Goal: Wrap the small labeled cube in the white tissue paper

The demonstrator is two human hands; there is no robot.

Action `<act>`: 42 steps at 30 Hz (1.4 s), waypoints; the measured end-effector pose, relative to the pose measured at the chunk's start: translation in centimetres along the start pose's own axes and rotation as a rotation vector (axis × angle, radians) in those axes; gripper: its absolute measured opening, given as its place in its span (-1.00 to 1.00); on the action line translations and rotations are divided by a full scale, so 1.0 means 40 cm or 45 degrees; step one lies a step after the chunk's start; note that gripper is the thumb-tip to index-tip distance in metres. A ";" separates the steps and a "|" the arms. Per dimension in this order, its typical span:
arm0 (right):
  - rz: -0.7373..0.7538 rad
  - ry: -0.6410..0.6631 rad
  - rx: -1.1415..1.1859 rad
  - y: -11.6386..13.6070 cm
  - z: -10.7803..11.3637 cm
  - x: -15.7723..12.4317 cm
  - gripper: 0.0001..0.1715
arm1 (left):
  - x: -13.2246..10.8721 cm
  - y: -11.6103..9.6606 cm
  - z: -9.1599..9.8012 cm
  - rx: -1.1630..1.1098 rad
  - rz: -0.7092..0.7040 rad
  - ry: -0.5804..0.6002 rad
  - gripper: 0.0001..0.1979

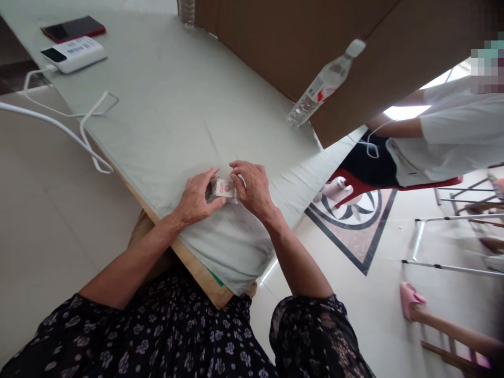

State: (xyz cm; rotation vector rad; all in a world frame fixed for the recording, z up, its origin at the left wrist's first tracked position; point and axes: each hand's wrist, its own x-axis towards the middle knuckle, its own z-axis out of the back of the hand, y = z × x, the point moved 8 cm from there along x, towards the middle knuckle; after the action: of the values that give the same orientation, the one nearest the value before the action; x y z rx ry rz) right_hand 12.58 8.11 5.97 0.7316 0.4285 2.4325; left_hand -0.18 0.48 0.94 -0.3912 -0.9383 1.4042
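A small white box (223, 188) with red print lies on the cloth near the table corner, with clear, shiny plastic about its ends. My left hand (199, 197) curls round its left end, thumb along the near side and fingers on the far side. At the right end is my right hand (252, 186), its fingers bent and its thumb against the box and plastic. The fingers of the right hand partly hide that end. What the box contains does not show.
A clear bottle (321, 86) leans by a large brown cardboard panel (275, 47). A phone (74, 29) and a white device (74, 54) with a cable (88, 123) lie far left. Another person in a white shirt (464, 136) sits at the right.
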 end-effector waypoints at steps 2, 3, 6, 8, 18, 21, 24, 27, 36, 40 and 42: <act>0.007 0.021 -0.020 0.002 0.003 0.018 -0.76 | -0.001 -0.002 0.001 -0.018 -0.012 -0.011 -0.25; 0.003 0.037 -0.031 0.001 0.004 0.028 -0.76 | -0.001 -0.003 0.002 -0.033 -0.021 -0.020 -0.24; -0.006 0.067 -0.049 -0.004 0.011 0.062 -0.76 | -0.003 -0.009 0.004 -0.080 -0.071 -0.049 -0.18; -0.004 0.060 -0.051 -0.011 0.020 0.086 -0.76 | -0.004 -0.016 0.007 -0.094 -0.121 -0.071 -0.17; 0.015 0.048 -0.058 -0.099 0.012 0.218 -0.66 | -0.006 -0.010 -0.001 -0.180 -0.177 -0.055 -0.10; -0.006 0.046 -0.051 -0.118 0.005 0.248 -0.64 | -0.004 -0.008 0.000 -0.228 -0.148 -0.025 -0.13; -0.034 0.007 -0.027 -0.136 0.003 0.272 -0.62 | 0.000 -0.005 0.003 -0.282 -0.084 0.032 -0.26; -0.081 -0.058 0.002 -0.169 0.002 0.289 -0.59 | 0.003 -0.002 0.003 -0.301 -0.034 0.083 -0.38; -0.280 -0.262 0.084 -0.158 0.065 0.172 -0.55 | 0.007 0.013 0.000 -0.317 -0.003 0.085 -0.30; -0.355 0.019 0.068 -0.062 0.031 0.078 -0.66 | 0.008 0.016 0.001 -0.339 0.027 0.067 -0.25; -0.371 0.135 0.000 -0.031 0.006 0.047 -0.65 | 0.007 0.018 0.001 -0.353 0.053 0.068 -0.23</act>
State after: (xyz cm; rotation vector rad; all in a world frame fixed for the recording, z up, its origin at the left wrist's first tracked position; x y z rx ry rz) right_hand 11.94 10.26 6.37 0.5021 0.5367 2.2013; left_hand -0.71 0.87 0.51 -0.6563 -1.0897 1.2974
